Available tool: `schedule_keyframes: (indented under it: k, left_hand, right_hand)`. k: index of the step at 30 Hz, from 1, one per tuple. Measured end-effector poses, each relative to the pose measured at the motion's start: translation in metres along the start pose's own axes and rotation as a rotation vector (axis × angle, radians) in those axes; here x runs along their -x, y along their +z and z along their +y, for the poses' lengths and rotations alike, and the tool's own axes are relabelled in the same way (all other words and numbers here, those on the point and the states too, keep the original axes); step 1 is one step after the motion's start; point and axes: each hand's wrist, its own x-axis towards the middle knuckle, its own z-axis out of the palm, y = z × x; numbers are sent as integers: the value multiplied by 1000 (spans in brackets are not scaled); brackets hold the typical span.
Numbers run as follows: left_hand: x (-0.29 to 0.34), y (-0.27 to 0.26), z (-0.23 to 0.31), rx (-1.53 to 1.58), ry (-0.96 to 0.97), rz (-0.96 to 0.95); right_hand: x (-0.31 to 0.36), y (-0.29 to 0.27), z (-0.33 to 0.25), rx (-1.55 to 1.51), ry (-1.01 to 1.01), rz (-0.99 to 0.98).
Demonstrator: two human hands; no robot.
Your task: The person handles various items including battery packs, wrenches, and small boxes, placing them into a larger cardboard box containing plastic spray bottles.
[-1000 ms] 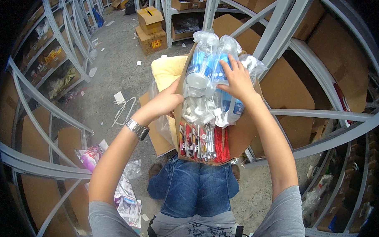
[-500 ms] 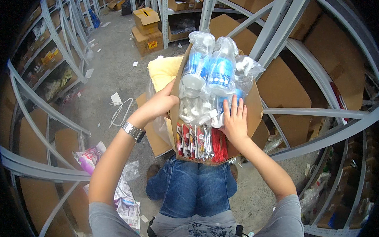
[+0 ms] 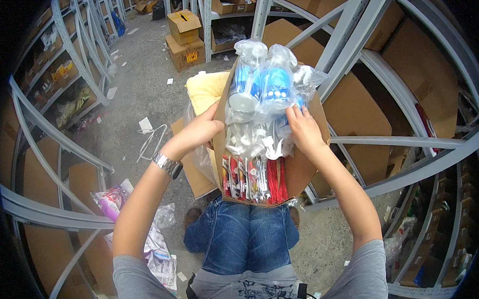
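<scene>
An open cardboard box (image 3: 298,172) rests over my knees. It holds several plastic-wrapped blue and white spray bottles (image 3: 262,92) at the far end and red and silver packets (image 3: 251,177) at the near end. My left hand (image 3: 198,132) grips the box's left wall. My right hand (image 3: 302,128) lies on the wrapped bottles at the right side of the box, fingers spread over the plastic.
Grey metal shelving (image 3: 408,139) with brown cartons stands at the right and left. Two stacked cardboard boxes (image 3: 184,38) sit on the concrete floor ahead. A yellow bag (image 3: 203,90) lies behind the box. Printed bags (image 3: 113,200) and paper scraps litter the floor at the left.
My right hand has slid from the top of the bottles down and then to the right side of the bundle. The left hand has stayed on the box wall.
</scene>
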Motion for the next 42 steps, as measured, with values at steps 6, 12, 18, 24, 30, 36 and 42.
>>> schedule_keyframes:
  k: [6,12,18,24,30,36,42]
  left_hand:
    - [2,1,2,6,8,-11]
    - [2,3,4,39,27,-25]
    - [-1,0,-2,31,34,-6]
    - [0,3,1,45,35,-24]
    - [2,0,0,27,2,-36]
    - [1,1,0,44,3,1]
    - [3,4,12,30,5,13]
  right_hand:
    - [-5,-8,8,76,-52,153]
    - [-11,-1,8,-30,194,167]
    - [-13,-1,2,190,195,141]
    - [-13,6,10,-5,231,184]
    - [-20,6,16,-43,172,111]
    - [-17,16,11,129,202,133]
    - [-12,10,6,117,237,38]
